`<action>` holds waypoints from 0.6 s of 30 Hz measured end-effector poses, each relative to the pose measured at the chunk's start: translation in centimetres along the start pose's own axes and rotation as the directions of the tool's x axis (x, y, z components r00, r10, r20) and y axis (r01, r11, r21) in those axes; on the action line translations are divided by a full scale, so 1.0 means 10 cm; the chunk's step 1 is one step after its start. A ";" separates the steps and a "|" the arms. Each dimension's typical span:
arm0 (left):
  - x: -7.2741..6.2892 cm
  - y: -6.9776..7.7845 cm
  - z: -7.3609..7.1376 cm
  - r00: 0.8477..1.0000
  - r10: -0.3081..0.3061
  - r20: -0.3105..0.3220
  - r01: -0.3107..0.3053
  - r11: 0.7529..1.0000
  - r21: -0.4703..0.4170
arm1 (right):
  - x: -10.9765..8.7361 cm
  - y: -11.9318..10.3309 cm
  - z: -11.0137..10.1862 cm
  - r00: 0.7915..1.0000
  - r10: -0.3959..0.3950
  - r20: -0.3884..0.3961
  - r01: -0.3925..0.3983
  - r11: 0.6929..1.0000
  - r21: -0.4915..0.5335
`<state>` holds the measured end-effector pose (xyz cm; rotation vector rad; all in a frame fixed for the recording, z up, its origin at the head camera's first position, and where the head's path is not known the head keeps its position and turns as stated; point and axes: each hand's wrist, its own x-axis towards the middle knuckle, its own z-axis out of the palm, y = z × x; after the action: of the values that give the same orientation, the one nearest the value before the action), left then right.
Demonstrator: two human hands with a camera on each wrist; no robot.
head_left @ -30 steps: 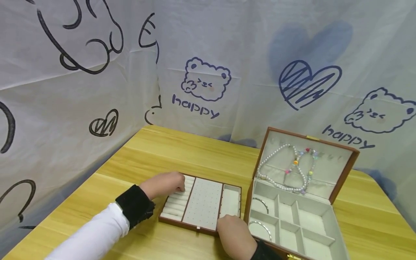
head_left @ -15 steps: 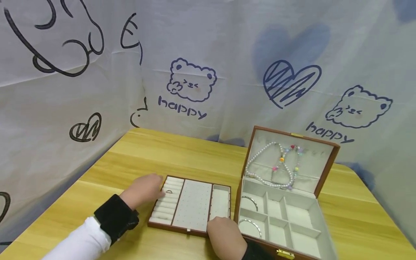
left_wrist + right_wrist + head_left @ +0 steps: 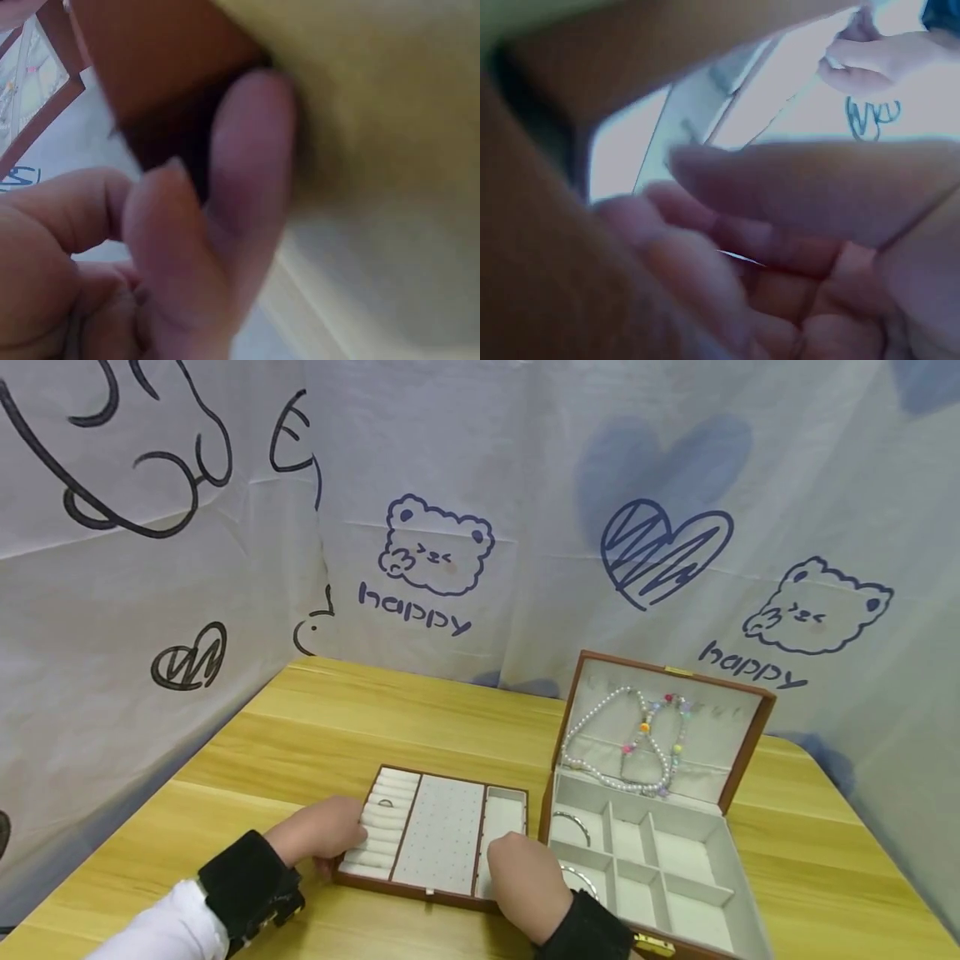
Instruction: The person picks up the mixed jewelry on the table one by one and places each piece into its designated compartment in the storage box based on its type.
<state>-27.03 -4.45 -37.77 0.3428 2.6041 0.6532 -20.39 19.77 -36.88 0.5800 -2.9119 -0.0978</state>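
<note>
A brown-edged jewelry tray (image 3: 438, 835) lies on the table, with ring rolls on the left, a dotted panel in the middle and a narrow compartment on the right. One ring (image 3: 385, 803) sits between the rolls. My left hand (image 3: 326, 828) grips the tray's left edge; in the left wrist view its fingertips are at the brown side wall (image 3: 157, 60). My right hand (image 3: 528, 885) holds the tray's right side near the front corner, its knuckles hiding part of the narrow compartment. In the right wrist view its fingers are curled beside brown surfaces, their contact mostly hidden.
Close on the right stands an open brown jewelry box (image 3: 675, 893) with several compartments. Two bangles, one a silver bangle (image 3: 576, 823), lie in its left compartments. A pearl necklace (image 3: 592, 718) and a colourful beaded strand (image 3: 678, 747) hang inside the raised lid. Printed cloth (image 3: 465, 443) surrounds the wooden table (image 3: 315, 727).
My left hand has left the ring rolls, uncovering the ring, and come down to the tray's left edge. The right hand has shifted slightly up along the tray's right side. The view has turned right.
</note>
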 end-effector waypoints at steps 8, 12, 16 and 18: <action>-0.04 -0.09 -0.01 0.998 0.022 -0.059 -0.023 0.999 -0.027 | 0.09 -0.08 0.19 0.987 0.149 -0.066 -0.155 0.984 -0.088; -0.07 -0.13 -0.02 0.997 0.024 -0.077 -0.025 0.999 -0.019 | 0.10 -0.05 0.23 0.989 0.143 -0.036 -0.145 0.988 -0.058; -0.12 -0.15 -0.05 0.995 0.018 -0.101 -0.020 1.000 -0.021 | 0.11 0.02 0.22 0.994 0.098 -0.037 -0.096 0.994 0.048; -0.15 -0.16 -0.07 0.993 0.014 -0.118 -0.015 1.000 -0.012 | 0.12 0.05 0.17 0.996 0.079 -0.047 -0.074 0.991 0.108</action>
<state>-26.23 -6.65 -37.44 0.3290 2.7099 0.7151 -21.99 19.86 -38.36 0.4786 -2.8991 0.0812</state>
